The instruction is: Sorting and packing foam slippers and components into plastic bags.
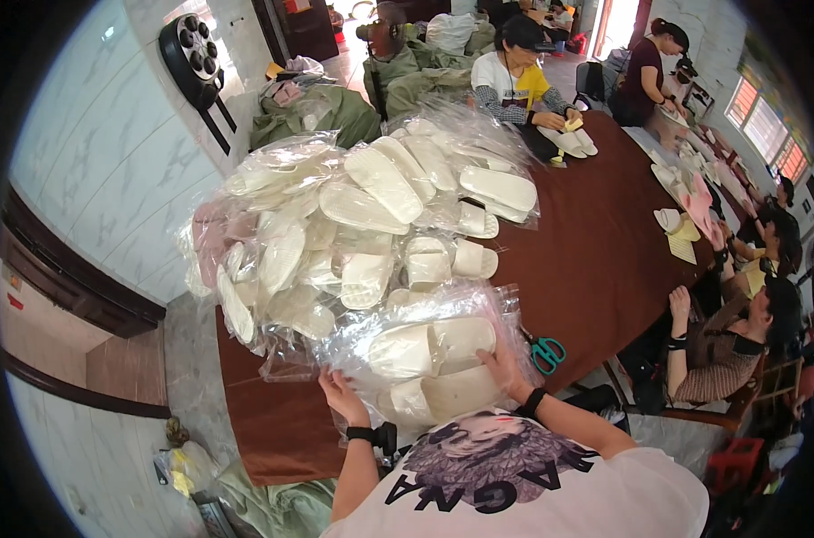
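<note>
A pair of white slippers [465, 345] lies inside a clear plastic bag [342, 348] close in front of me, over the near part of the pile. My right hand [507, 375] grips the bagged slippers at their right side, its thumb on top and the other fingers partly hidden. At the bag's left edge, my left hand [344, 397] has its fingers bent against the plastic film, pinching it. Beyond the bag rises a large heap of bagged white slippers [371, 202], with some pink slippers [211, 238] on its left side.
A brown cloth-covered table [577, 242] carries the heap. Teal-handled scissors [548, 355] rest near its edge, right of my right hand. Across the table a person [519, 81] handles white slippers [568, 139]. Several others sit or stand along the right. Green sacks [322, 121] stand behind.
</note>
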Motion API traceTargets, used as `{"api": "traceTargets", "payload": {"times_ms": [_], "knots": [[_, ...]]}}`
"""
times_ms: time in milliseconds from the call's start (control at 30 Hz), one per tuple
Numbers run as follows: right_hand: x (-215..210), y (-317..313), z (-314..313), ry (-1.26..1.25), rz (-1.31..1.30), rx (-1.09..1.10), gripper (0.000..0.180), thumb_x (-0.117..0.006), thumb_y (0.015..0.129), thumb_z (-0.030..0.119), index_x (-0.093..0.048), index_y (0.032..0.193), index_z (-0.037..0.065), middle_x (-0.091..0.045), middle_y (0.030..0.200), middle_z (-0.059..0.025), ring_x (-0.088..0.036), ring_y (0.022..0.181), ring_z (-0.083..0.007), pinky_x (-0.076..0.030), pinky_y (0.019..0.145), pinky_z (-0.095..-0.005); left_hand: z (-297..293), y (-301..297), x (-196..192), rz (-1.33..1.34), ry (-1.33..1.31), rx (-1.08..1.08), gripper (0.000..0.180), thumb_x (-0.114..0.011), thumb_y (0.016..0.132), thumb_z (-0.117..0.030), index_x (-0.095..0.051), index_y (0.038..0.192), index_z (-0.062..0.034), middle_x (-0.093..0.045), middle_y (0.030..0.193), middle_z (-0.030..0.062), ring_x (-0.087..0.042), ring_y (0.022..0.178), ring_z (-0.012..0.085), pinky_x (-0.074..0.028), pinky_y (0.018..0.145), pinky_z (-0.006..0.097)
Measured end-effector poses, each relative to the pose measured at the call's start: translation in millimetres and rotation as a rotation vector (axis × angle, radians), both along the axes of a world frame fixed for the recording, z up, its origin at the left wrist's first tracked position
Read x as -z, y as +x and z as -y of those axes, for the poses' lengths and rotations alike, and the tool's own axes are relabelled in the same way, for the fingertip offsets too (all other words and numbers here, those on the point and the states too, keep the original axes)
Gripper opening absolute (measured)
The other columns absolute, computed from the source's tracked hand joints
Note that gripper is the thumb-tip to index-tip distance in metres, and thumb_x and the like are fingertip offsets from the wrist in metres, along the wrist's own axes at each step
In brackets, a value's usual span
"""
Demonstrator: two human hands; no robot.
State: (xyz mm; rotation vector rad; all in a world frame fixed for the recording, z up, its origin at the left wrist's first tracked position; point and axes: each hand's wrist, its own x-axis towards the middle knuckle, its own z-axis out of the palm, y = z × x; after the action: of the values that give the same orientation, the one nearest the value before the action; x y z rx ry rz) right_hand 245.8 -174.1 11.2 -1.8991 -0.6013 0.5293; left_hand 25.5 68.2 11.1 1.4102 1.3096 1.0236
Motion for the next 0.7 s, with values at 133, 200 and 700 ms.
{"api": "traceTargets", "payload": {"times_ms": [133, 200, 700], "knots": [[-8.8, -4.2, -1.0, 0.122, 0.026, 0.032, 0.040, -0.059, 0.092, 0.020, -0.048, 0.124, -0.002, -0.065, 0.091, -0.0171, -0.062, 0.079, -0.0216, -0.049, 0.070, -0.0369, 36.3, -13.4, -25.8, -0.358, 0.448, 0.288, 0.050, -0.050, 0.094, -0.011, -0.038, 0.142, -0.0029, -0.029, 0.148, 0.0204, -0.025, 0.139, 0.0360, -0.020, 0.115, 0.045], [14.5, -3.4, -2.5, 0.129, 0.001, 0.032, 0.040, -0.060, 0.092, 0.020, -0.048, 0.124, -0.002, -0.065, 0.091, -0.0169, -0.062, 0.079, -0.0208, -0.049, 0.070, -0.0363, 43.9, -19.2, -20.0, -0.444, 0.463, 0.507, 0.051, -0.049, 0.095, -0.014, -0.036, 0.143, -0.0036, -0.027, 0.150, 0.0196, -0.023, 0.141, 0.0358, -0.019, 0.115, 0.047], [-11.9, 19.3, 5.0, -0.218, 0.080, -0.083, 0.027, -0.061, 0.092, 0.017, -0.061, 0.110, -0.003, -0.067, 0.091, -0.0040, -0.060, 0.075, -0.0111, -0.050, 0.064, -0.0300, 47.6, -24.4, 23.1, -0.719, 0.453, 0.675, 0.055, -0.042, 0.096, -0.019, -0.028, 0.149, -0.0094, -0.018, 0.158, 0.0118, -0.014, 0.146, 0.0295, -0.009, 0.117, 0.051]]}}
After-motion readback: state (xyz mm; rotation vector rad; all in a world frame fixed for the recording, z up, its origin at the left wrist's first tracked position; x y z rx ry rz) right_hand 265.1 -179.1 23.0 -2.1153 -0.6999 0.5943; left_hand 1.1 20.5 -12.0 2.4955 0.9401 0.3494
